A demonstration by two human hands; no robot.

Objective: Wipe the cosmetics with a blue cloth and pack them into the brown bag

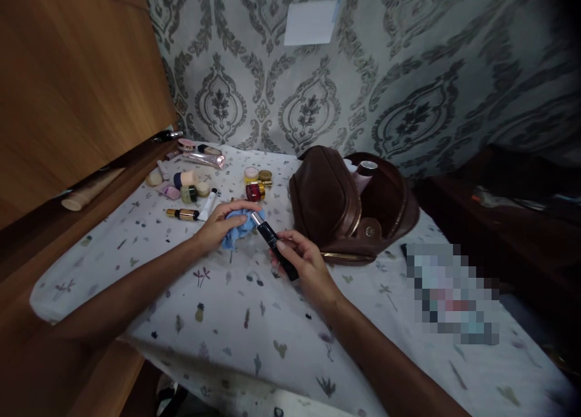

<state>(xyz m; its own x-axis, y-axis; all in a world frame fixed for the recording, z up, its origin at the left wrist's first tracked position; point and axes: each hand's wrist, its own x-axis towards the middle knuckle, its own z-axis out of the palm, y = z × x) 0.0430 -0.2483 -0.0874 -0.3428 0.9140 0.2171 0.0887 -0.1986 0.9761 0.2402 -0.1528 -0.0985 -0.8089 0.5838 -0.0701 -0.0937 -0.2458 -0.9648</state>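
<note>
Right hand: the black tube (284, 256) is gripped in the right hand (309, 261), thumb and fingers closed around its lower body.
Black tube: held tilted above the table, between the two hands; its silver end is directed up and left, toward the cloth.
Left hand: the blue cloth (232, 238) is clamped in bunched form between thumb and fingers of the left hand (216, 224).
Tube-cloth contact: silver end seen at the cloth's edge, by the left fingertips; whether it is pressed there cannot be told.
Brown bag: the brown bag (320, 190) is placed right of the hands, unzipped; a capped bottle (364, 174) is seen in its opening.
Beyond the hands: a red bottle (254, 192) with gold cap is noted near a yellow jar (250, 175).
Left cluster: a white tube (207, 205), a green jar (187, 194) and a pink tube (204, 159) are laid out.
Surface: covered by a printed tablecloth (222, 314).
</note>
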